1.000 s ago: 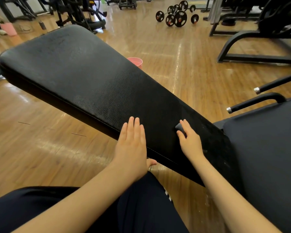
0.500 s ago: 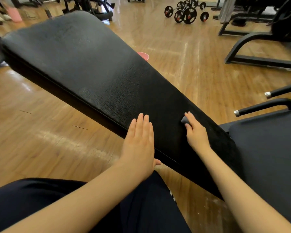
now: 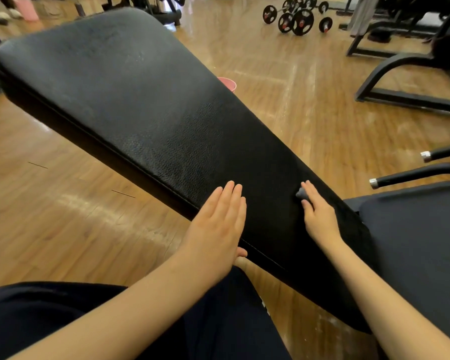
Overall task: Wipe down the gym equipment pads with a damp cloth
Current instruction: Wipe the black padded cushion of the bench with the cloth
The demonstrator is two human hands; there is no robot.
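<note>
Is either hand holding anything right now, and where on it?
The right hand presses a small grey cloth flat under its fingers; only a corner shows. The left hand rests flat on the bench pad, holding nothing.

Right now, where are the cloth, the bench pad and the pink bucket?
cloth (image 3: 300,194): head view, grey corner showing under right fingertips.
bench pad (image 3: 140,107): head view, middle of black top.
pink bucket (image 3: 229,83): head view, rim behind pad.

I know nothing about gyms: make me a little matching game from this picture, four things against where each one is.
Things:
1. grey cloth
2. left hand
3. pink bucket
4. barbells

Places:
A. far off on the wooden floor
B. flat on the black pad's near edge
C. under the right hand
D. peeking from behind the pad

Pairs: 1-C, 2-B, 3-D, 4-A
</note>
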